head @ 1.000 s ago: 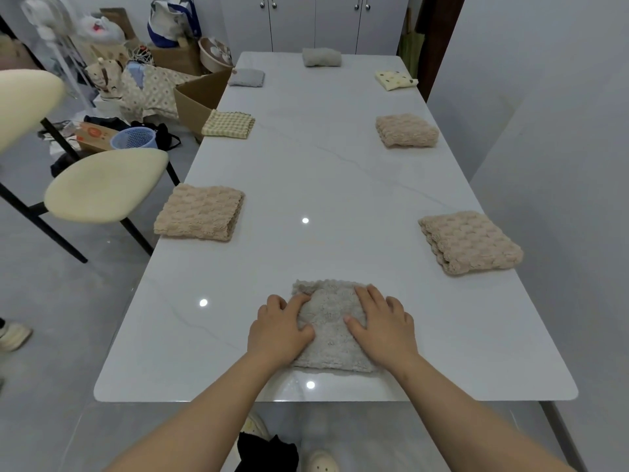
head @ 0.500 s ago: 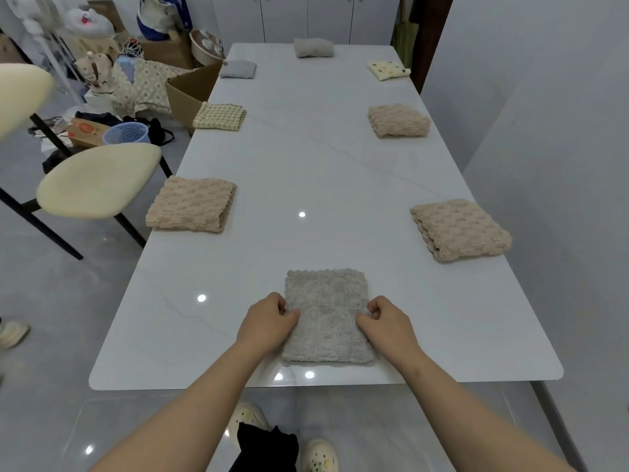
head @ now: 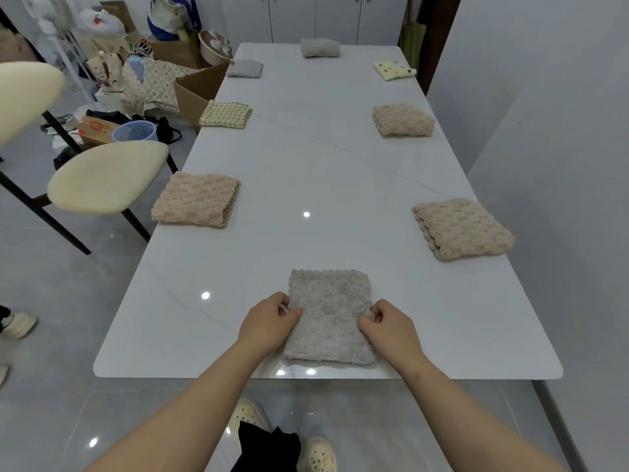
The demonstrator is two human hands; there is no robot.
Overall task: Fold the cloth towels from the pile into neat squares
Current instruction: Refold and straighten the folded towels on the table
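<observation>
At the near end of the tabletop [head: 323, 158], just in from its front lip, the person's left hand [head: 269, 321] has its fingers curled and its thumb laid over the left edge of the grey towel [head: 329, 318], pinching that edge about halfway along. Between the two hands the towel lies flat, folded to something close to a square, a little longer away from the person than across. Its scalloped edge is the far one, ahead of both sets of knuckles, and its thick edge is the near one, close by the wrists. The right hand [head: 391, 327] mirrors the other, fingers curled, pinching the right edge at much the same height. Neither hand is nearer: the towel sits squarely between them, touching both. From where I stand it looks like a last squaring-up, or a lift to set it aside. Either way both sides would need to move together or the fold may skew. Further out, the left beige towel [head: 196, 199] and the right beige towel [head: 462, 233] lie folded, well apart from this one.
</observation>
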